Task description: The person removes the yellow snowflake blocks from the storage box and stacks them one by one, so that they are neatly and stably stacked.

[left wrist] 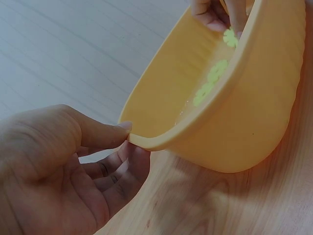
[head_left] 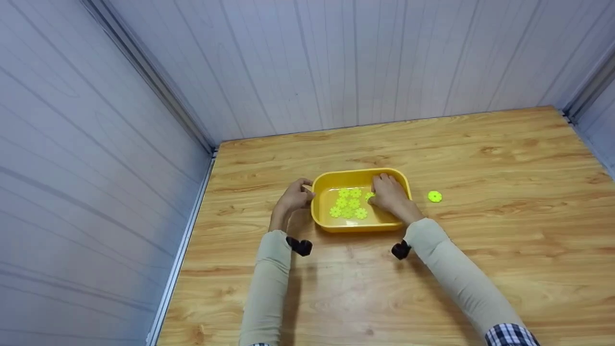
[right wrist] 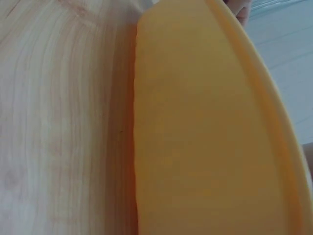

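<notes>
A yellow plastic basin [head_left: 358, 228] stands on the wooden table. My left hand [head_left: 294, 196] pinches its left rim between thumb and fingers, plainly seen in the left wrist view. Inside the basin, toward its right end, is my right hand [head_left: 390, 194]. Its fingertips pinch a yellow-green flower-shaped disc [left wrist: 230, 37]. Several more flower-shaped discs [head_left: 354, 203] lie on the basin floor, left of the right hand. In the right wrist view the basin's outer wall [right wrist: 205, 117] fills most of the picture and hides the right hand's fingers.
One loose yellow-green disc [head_left: 435, 196] lies on the wooden table [head_left: 504, 192], right of the basin. Pale panelled walls [head_left: 336, 62] rise behind and to the left of the table. A small black camera [head_left: 301, 247] sits at the left wrist.
</notes>
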A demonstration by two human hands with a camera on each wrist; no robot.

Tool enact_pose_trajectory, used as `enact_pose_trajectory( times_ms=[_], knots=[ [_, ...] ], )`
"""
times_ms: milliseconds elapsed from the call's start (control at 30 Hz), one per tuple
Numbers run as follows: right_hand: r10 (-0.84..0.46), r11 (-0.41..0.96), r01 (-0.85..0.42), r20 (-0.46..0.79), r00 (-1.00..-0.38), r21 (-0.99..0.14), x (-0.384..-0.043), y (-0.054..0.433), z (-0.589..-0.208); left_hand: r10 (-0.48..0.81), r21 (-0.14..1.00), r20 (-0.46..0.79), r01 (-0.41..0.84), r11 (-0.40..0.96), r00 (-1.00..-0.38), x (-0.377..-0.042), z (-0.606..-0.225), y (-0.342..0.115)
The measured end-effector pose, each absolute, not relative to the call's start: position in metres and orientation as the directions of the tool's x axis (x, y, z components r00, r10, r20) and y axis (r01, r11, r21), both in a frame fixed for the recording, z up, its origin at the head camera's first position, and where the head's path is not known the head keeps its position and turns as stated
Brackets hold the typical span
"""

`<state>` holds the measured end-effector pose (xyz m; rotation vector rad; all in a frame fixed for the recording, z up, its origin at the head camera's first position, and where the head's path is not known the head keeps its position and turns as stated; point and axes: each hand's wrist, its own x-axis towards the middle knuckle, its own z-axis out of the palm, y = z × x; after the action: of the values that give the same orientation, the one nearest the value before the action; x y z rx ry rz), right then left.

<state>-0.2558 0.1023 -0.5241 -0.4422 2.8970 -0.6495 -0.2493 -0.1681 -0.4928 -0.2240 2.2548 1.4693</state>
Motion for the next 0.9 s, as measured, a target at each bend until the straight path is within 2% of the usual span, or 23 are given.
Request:
enact_pose_trajectory(
  times_ms=[267,500,900],
  knots=[
    [-0.336,0.788,-0.227,-0.092,-0.937,-0.572,-0.256,0.106,-0.520,0.098,0.832,-0.437,-0.361,0.421,-0.894,-0.248,-0.493,-0.168],
    [-0.320,0.690,-0.145,-0.119,-0.940,-0.709,-0.255,0.110,-0.514,0.097,0.829,-0.443,-0.367,0.422,-0.891,-0.248,-0.493,-0.168],
    [-0.306,0.554,-0.101,-0.089,-0.948,-0.826,-0.251,0.119,-0.497,0.112,0.835,-0.437,-0.355,0.421,-0.893,-0.247,-0.491,-0.168]
  ],
)
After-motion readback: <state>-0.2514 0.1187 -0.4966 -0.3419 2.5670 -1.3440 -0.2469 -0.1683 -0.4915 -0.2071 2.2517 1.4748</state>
